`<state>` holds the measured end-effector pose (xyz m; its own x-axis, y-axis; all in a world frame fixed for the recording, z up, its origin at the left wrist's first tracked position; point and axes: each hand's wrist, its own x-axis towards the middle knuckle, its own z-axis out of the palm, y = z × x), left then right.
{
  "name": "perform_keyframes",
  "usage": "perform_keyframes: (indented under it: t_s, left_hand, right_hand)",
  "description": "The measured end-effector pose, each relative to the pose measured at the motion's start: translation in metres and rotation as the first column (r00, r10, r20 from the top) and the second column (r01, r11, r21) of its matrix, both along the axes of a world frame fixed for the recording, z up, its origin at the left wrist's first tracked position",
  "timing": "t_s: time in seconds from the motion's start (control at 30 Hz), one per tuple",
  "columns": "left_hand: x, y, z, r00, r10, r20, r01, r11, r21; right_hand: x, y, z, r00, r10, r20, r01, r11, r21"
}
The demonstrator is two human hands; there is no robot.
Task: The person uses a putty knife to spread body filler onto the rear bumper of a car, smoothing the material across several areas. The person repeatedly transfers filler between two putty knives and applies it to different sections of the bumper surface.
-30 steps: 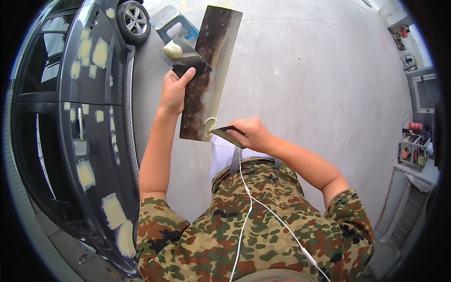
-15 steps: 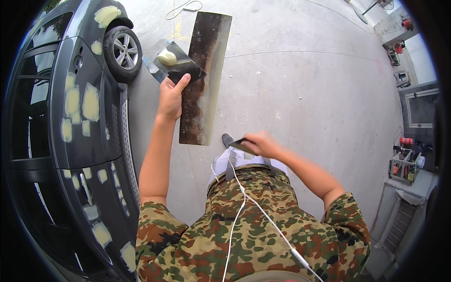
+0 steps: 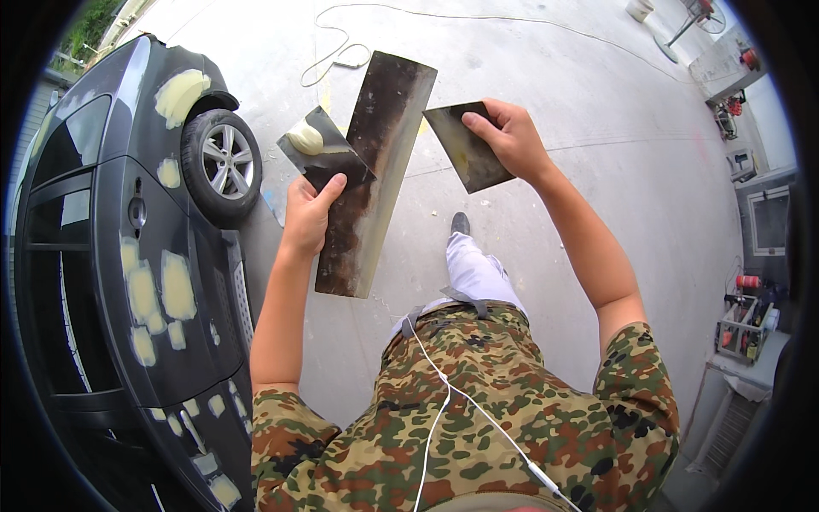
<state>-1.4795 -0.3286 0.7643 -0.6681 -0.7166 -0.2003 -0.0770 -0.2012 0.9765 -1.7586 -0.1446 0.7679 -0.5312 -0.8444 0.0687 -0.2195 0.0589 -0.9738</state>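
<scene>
This looks like an auto body workshop, as shown by 1 dark car (image 3: 189, 363) with pale filler patches (image 3: 178, 286) on it, a grey floor (image 3: 597, 213) crossed by a long cable (image 3: 478, 16), a loaded rack (image 3: 746, 330) at the right edge, and cream putty (image 3: 304, 137) on a flat plate (image 3: 333, 157).

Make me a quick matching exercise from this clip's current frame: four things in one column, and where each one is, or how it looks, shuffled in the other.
Things
1. Long plate
2. Cream lump
3. Squarish blade
4. Dark grey car

Places and states
A. Gripped between thumb and fingers of the right hand
B. At the picture's left, marked with pale patches
C. Held in the left hand, partly overlapped by a smaller plate
D. Sitting on the smaller plate, beyond the left thumb

Right pairs: 1-C, 2-D, 3-A, 4-B
</scene>
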Motion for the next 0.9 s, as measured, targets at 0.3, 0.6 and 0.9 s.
perform_keyframes:
  t_s: [0.3, 0.6, 0.9]
  left_hand:
    - [-0.017, 0.098, -0.069, 0.996, -0.073, -0.053, 0.076, 0.995, 0.060]
    - [0.001, 0.086, -0.078, 0.997, -0.075, 0.009, 0.074, 0.994, 0.076]
    - [-0.013, 0.078, -0.076, 0.992, -0.118, -0.045, 0.121, 0.991, 0.056]
  right_hand:
    - [-0.008, 0.087, -0.087, 0.995, 0.009, -0.103, -0.008, 1.000, 0.018]
    - [0.048, 0.101, -0.121, 0.988, 0.147, -0.036, -0.149, 0.988, -0.043]
    - [0.077, 0.112, -0.097, 0.967, 0.172, -0.191, -0.178, 0.984, -0.013]
